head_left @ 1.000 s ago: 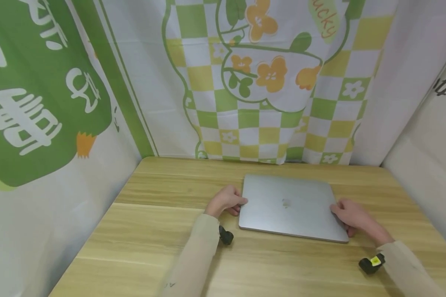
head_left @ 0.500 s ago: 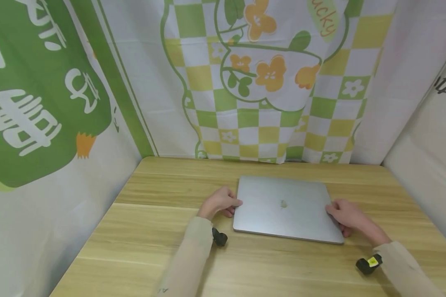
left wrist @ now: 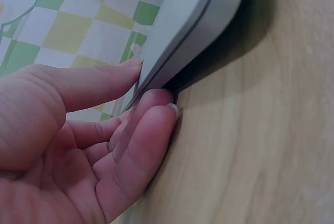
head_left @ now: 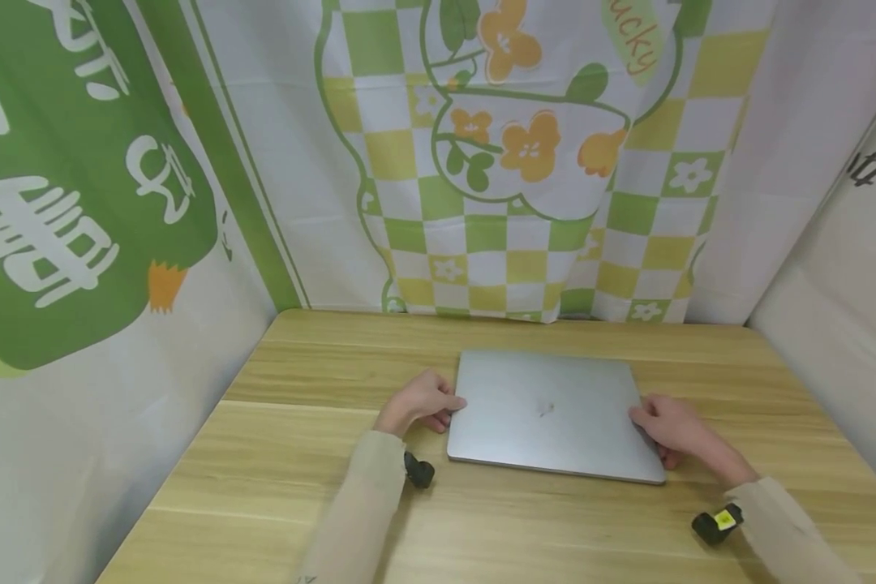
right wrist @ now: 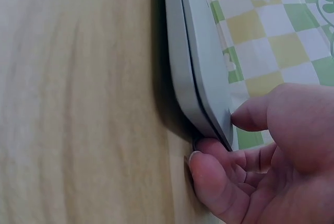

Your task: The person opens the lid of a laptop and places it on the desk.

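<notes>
A closed silver laptop [head_left: 543,418] with a small logo on its lid lies at the middle of the wooden table, slightly turned. At its left edge my left hand [head_left: 425,399] grips it, thumb on the lid and fingers underneath. My right hand [head_left: 675,426] pinches the opposite edge in the same way. In the left wrist view the fingertips [left wrist: 151,125] curl below the laptop's rim [left wrist: 182,36], close to the tabletop. The right wrist view shows the thumb on top and fingers [right wrist: 214,177] under the laptop's corner [right wrist: 201,93]. A dark shadow lies beneath the laptop.
The wooden table [head_left: 277,470] extends on all sides of the laptop. Behind it hangs a checked green and yellow curtain [head_left: 496,235] with flowers. A green and white cloth [head_left: 66,203] covers the left side, and a white wall [head_left: 854,324] stands at the right.
The laptop has moved left and slightly toward the viewer, with both hands keeping hold of its edges. Both forearms have shifted along with it.
</notes>
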Motion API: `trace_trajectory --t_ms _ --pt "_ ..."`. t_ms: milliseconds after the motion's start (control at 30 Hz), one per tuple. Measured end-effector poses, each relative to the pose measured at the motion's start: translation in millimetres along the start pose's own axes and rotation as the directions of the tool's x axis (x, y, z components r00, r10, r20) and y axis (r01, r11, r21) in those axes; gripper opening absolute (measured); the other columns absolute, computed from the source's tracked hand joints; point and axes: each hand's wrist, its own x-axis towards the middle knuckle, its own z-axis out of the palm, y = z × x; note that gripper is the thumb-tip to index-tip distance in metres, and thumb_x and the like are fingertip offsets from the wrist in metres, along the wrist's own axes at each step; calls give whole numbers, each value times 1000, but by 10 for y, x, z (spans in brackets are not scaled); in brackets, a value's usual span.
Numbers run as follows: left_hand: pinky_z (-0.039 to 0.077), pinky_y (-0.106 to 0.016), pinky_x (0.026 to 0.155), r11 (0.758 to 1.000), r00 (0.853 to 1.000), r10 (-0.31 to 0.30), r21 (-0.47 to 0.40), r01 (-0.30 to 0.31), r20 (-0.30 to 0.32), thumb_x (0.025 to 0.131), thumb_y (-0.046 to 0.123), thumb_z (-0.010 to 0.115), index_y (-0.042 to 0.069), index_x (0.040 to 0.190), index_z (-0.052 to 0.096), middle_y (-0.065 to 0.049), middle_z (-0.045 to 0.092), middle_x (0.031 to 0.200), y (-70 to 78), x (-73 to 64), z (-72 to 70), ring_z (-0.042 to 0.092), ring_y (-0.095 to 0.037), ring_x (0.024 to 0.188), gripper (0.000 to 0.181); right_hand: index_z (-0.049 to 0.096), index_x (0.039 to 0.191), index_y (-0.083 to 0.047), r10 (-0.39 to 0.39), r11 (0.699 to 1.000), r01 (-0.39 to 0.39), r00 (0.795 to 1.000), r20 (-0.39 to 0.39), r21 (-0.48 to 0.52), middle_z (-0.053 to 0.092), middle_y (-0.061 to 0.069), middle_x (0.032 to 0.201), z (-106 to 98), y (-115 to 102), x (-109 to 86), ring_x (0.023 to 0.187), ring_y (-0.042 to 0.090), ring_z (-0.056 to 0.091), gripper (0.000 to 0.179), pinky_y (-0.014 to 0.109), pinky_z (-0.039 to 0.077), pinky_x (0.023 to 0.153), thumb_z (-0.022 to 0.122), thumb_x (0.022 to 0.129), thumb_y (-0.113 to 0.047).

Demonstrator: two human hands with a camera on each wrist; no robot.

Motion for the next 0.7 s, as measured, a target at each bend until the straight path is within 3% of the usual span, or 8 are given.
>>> trace_trajectory --t_ms 400,700 --pt "60 -27 55 1000 1000 0 9 -1 27 91 17 71 8 73 54 -4 59 69 -91 -34 -83 61 -15 57 26 49 82 -6 12 1000 -12 1000 14 15 55 7 57 59 -94 -40 44 19 56 30 32 53 41 46 102 -26" --pt "61 -29 57 1000 998 14 26 -16 63 92 18 69 8 70 53 -5 61 67 -161 -143 -160 63 -15 58 30 51 79 -7 -8 1000 8 1000 5 16 55 6 56 142 -119 -40 43 19 56 28 32 53 41 49 101 -24"
